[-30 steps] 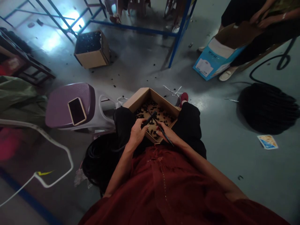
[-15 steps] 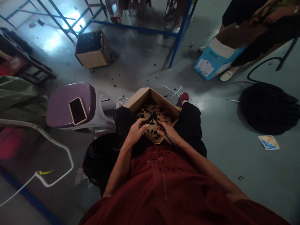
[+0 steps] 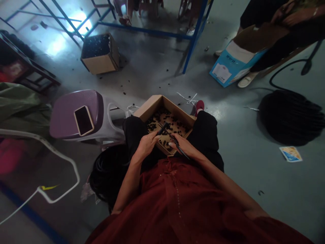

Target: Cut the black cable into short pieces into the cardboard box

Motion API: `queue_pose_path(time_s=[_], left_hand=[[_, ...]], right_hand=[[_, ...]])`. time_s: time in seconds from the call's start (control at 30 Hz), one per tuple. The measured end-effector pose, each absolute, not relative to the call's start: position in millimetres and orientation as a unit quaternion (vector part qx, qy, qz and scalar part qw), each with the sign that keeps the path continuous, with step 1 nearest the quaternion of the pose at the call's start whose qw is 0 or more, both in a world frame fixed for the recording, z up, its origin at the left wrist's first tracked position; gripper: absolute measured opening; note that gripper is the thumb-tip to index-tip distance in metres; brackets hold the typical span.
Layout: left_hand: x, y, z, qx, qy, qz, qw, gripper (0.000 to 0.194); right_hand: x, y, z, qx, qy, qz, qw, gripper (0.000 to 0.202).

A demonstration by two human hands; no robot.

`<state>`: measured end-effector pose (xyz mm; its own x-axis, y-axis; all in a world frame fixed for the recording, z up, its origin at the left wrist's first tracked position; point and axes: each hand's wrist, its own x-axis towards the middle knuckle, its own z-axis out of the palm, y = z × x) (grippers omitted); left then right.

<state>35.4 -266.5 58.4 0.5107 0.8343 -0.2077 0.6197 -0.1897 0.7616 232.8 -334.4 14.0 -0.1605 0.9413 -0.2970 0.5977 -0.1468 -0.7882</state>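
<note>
The left hand (image 3: 148, 142) grips a short black stick (image 3: 160, 130). The right hand (image 3: 185, 144) grips a thin black tool (image 3: 179, 148) over a brown cardboard box (image 3: 147, 109).

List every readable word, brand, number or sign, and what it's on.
None legible.
Blue-and-white cardboard carton: dark lettering, too blurred to read.
Pale paper-like label on that carton: any print too small.
Flat orange, blue and white printed piece on the floor: too blurred.
Open brown cardboard box on the lap: no visible text.
</note>
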Motion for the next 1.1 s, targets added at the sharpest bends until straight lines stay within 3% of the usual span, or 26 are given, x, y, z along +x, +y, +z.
queue_pose_path(time_s=[0.3,0.43,0.8,1.1], left_hand=[[36,-270,56,0.704,0.48,0.161,0.498,0.035],[38,-273,51,0.712,0.494,0.201,0.457,0.033],[32,-270,51,0.708,0.502,0.196,0.456,0.032],[33,-268,59,0.712,0.491,0.181,0.467,0.035]], right_hand=[[229,-336,5,-0.642,-0.623,0.37,0.25,0.042],[230,-336,5,-0.643,-0.629,0.352,0.258,0.041],[233,-334,8,-0.608,-0.602,0.457,0.244,0.045],[232,-336,14,-0.605,-0.602,0.45,0.262,0.038]])
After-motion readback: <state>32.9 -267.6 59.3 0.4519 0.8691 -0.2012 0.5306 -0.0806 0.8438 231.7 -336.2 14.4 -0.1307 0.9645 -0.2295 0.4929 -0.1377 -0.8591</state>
